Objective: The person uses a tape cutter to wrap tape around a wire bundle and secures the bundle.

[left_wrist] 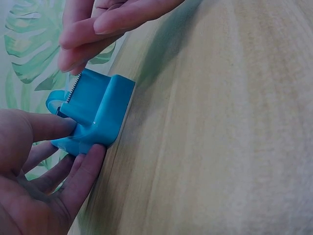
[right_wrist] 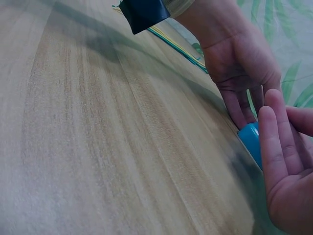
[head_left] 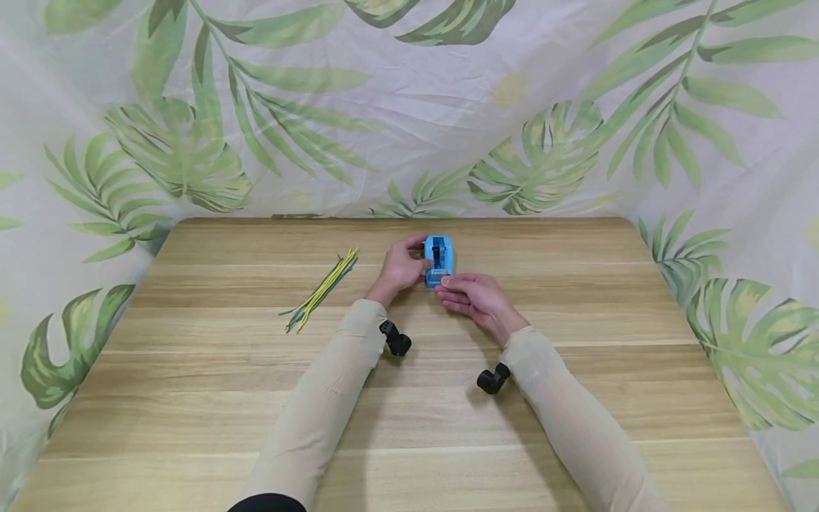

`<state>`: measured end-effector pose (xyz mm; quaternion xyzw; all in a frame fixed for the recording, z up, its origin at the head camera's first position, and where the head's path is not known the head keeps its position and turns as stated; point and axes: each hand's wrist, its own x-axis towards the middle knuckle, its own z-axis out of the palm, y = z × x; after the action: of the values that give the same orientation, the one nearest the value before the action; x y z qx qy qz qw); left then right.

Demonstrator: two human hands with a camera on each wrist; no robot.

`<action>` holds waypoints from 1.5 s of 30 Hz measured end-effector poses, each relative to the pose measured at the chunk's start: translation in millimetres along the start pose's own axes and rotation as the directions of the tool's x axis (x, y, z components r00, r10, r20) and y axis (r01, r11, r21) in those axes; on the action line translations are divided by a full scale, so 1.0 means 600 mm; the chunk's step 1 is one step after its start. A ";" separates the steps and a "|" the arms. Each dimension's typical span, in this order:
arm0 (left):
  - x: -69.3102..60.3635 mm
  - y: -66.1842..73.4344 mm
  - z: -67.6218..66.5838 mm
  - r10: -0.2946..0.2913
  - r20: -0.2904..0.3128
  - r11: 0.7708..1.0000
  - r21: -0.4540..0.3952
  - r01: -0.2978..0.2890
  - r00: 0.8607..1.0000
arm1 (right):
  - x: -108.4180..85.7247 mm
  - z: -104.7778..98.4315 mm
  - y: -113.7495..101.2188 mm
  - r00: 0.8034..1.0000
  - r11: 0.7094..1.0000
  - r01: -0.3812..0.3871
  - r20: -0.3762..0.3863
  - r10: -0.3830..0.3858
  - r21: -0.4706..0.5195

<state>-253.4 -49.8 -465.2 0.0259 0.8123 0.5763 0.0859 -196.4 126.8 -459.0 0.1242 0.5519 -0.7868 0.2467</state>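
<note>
A small blue tape dispenser (head_left: 448,254) stands on the table near its far edge. My left hand (head_left: 401,267) grips it from the left side, with the thumb by the cutter end in the left wrist view. My right hand (head_left: 476,296) is at the dispenser's near end, thumb and fingertips pinched together. Between those fingertips and the toothed cutter (left_wrist: 74,87), a faint clear strip of tape (left_wrist: 67,81) shows in the left wrist view. In the right wrist view, the right fingers hide most of the dispenser.
Left of the hands lies a loose bundle of thin yellow and green strips (head_left: 323,290), slanting across the wooden table (head_left: 422,427). A leaf-print cloth (head_left: 435,107) hangs behind the table and at its sides. Black wrist cameras (head_left: 397,340) sit on both sleeves.
</note>
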 end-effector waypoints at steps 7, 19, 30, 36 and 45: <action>0.000 0.002 -0.001 -0.010 -0.003 1.000 -0.004 0.010 1.000 | -0.005 -0.001 -0.001 1.000 1.000 0.005 0.009 -0.005 -0.006; 0.000 0.001 -0.001 -0.007 0.000 1.000 -0.015 0.007 1.000 | -0.011 0.000 0.001 1.000 1.000 0.007 0.018 -0.006 -0.011; -0.003 0.002 -0.002 0.000 0.010 1.000 -0.013 0.000 1.000 | -0.015 -0.002 0.009 1.000 1.000 0.007 0.024 -0.007 0.002; -0.004 0.003 -0.001 0.000 0.010 1.000 -0.013 0.000 1.000 | -0.022 -0.001 0.008 1.000 1.000 0.001 0.022 -0.001 -0.003; -0.003 0.002 -0.001 -0.004 0.005 1.000 -0.023 0.004 1.000 | -0.025 0.000 0.011 1.000 1.000 0.002 0.023 -0.002 0.003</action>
<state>-252.0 -50.2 -463.5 0.0249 0.8055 0.5853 0.0892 -180.3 129.0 -457.6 0.1150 0.5481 -0.7892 0.2522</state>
